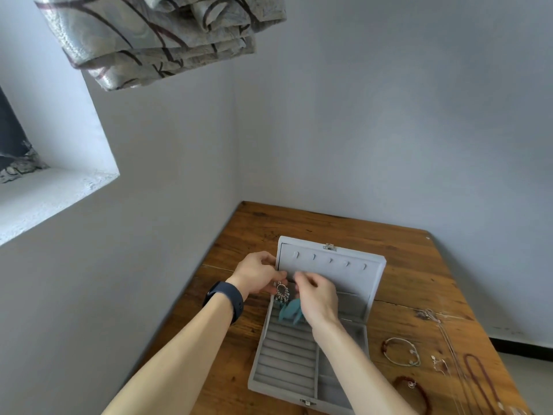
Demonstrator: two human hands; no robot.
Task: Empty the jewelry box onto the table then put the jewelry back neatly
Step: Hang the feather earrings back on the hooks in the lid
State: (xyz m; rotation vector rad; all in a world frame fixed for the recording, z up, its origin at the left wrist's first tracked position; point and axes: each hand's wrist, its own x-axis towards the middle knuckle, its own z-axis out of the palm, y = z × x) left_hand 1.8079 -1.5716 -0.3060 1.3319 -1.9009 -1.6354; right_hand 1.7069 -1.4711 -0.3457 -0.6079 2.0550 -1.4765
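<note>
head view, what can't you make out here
All head view:
- What the right hand pinches, hidden by its own fingers.
- Rear jewelry box compartments, covered by that hand and the earring.
- Necklaces at right, cut by the bottom edge.
- Small silver pieces, too tiny to identify.

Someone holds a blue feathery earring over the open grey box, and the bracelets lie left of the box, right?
No. The head view shows the bracelets lying right of the box. The earring part is true.

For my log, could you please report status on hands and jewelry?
Left hand and right hand pinch silver oval earring with teal feathers above open grey velvet jewelry box. Bracelets wait on wooden table. Nothing blocking.
</note>
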